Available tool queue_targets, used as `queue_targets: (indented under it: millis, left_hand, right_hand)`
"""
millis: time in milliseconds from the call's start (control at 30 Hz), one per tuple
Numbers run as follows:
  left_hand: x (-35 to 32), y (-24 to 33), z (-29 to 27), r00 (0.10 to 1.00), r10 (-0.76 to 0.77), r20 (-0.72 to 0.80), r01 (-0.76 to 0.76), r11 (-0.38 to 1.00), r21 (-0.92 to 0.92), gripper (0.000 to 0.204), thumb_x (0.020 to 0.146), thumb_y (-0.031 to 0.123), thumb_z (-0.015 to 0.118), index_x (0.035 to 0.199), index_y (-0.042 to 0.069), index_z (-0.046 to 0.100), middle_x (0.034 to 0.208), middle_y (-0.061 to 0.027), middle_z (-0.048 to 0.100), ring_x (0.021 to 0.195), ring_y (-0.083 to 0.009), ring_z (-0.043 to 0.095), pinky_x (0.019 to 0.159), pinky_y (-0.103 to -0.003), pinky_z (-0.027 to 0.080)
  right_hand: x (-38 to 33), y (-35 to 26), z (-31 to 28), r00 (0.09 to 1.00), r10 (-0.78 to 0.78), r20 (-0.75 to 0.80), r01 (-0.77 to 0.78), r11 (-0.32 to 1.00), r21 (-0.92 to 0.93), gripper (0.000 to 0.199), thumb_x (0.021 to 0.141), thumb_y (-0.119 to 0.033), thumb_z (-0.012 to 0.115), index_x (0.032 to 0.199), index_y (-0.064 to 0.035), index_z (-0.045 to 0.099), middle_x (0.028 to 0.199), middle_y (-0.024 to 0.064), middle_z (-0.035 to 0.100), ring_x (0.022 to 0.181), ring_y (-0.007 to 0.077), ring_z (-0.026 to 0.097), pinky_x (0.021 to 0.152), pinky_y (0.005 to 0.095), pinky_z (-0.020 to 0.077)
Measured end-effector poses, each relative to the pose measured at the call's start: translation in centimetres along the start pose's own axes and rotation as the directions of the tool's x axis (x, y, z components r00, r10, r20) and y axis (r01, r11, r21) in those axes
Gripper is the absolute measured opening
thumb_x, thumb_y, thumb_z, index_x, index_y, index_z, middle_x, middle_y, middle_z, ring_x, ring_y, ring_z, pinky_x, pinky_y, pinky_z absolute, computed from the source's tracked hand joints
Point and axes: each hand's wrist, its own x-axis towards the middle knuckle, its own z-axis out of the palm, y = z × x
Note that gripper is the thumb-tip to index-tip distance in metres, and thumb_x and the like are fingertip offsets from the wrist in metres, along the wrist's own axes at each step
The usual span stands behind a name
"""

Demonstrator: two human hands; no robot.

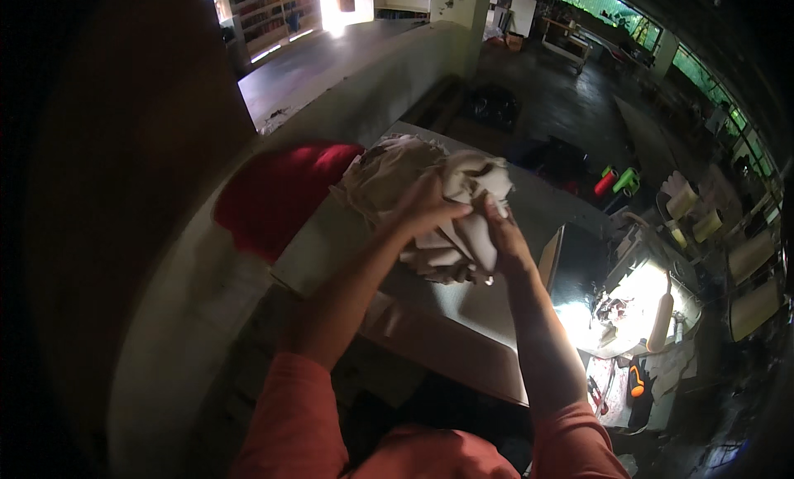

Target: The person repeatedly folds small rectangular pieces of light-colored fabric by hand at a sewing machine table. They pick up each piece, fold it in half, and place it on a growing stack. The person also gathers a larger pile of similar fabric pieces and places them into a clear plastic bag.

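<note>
Hands: left hand [426, 206] and right hand [502, 241] both clenched on crumpled beige cloth bundle [451, 218] | over grey worktable [331, 239] | risk: loose folds likely slip out, bundle bulky

Both hands sit at the centre of the frame, the left hand [426, 206] and the right hand [503, 239] closed on a crumpled pale cloth [463, 231], which blocks the way straight ahead. Behind it, toward the upper centre, a heap of the same pale fabric [385, 173] fills the table's far end. At centre left a red cloth [277, 189] lies just beside the table [331, 239]. Bare tabletop shows below the hands and toward the left edge. At right, the lit sewing machine [637, 289] and thread cones [686, 202] crowd the passage.
</note>
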Motion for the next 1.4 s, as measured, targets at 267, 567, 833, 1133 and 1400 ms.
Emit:
queue_targets:
  millis: [267, 567, 833, 1133, 1400]
  left_hand:
    - [1.0, 4.2, -0.5, 0.987, 0.107, -0.119, -0.141, 0.934, -0.327, 0.058, 0.059, 0.018, 0.064, 0.111, 0.000, 0.045, 0.097, -0.0152, 0.056, 0.090, -0.0235, 0.055, 0.078, -0.031, 0.042]
    - [0.3, 20.0, -6.1, 0.870, 0.479, -0.120, -0.493, 0.844, -0.211, 0.045, 0.062, 0.015, 0.065, 0.101, -0.002, 0.050, 0.087, -0.0108, 0.058, 0.079, -0.0184, 0.057, 0.070, -0.029, 0.046]
    - [-8.8, 31.7, -0.9, 0.654, 0.743, -0.145, -0.757, 0.643, -0.120, 0.047, 0.061, 0.019, 0.064, 0.098, -0.004, 0.048, 0.081, -0.0172, 0.057, 0.077, -0.0266, 0.058, 0.069, -0.034, 0.046]
    - [-21.6, 40.3, 19.5, 0.598, 0.801, 0.022, -0.406, 0.327, -0.853, 0.056, 0.063, 0.019, 0.064, 0.108, -0.003, 0.040, 0.092, -0.0204, 0.054, 0.086, -0.0281, 0.056, 0.075, -0.036, 0.044]
    - [-33.2, 35.3, 38.7, 0.069, 0.508, 0.858, -0.055, 0.861, -0.506, 0.064, 0.069, 0.033, 0.064, 0.116, -0.001, 0.037, 0.109, -0.0217, 0.048, 0.099, -0.0315, 0.050, 0.083, -0.037, 0.040]
  right_hand:
    - [-0.3, -4.6, 2.8, 0.940, -0.287, 0.185, 0.292, 0.956, 0.000, 0.046, 0.081, -0.027, 0.053, 0.118, -0.0041, 0.039, 0.108, 0.0131, 0.050, 0.099, 0.0226, 0.050, 0.086, 0.0332, 0.0416]
    - [-8.5, -16.5, 8.9, 0.816, -0.540, 0.207, 0.528, 0.842, 0.113, 0.046, 0.079, -0.029, 0.055, 0.116, -0.0036, 0.043, 0.106, 0.0118, 0.052, 0.095, 0.0208, 0.052, 0.082, 0.0312, 0.0430]
    - [-26.6, -20.3, 3.3, 0.666, -0.746, 0.022, 0.730, 0.645, -0.227, 0.048, 0.077, -0.029, 0.057, 0.115, -0.0023, 0.044, 0.105, 0.0124, 0.053, 0.093, 0.0223, 0.053, 0.080, 0.0318, 0.0433]
    - [-55.9, -17.8, -1.5, 0.364, -0.851, -0.379, 0.224, 0.475, -0.851, 0.050, 0.076, -0.029, 0.059, 0.115, -0.0010, 0.044, 0.104, 0.0130, 0.054, 0.092, 0.0239, 0.054, 0.079, 0.0324, 0.0436]
    - [-69.8, -4.1, -10.8, 0.001, -0.626, -0.780, -0.512, 0.670, -0.538, 0.052, 0.074, -0.029, 0.061, 0.114, 0.0003, 0.045, 0.103, 0.0136, 0.055, 0.090, 0.0254, 0.055, 0.077, 0.0329, 0.0439]
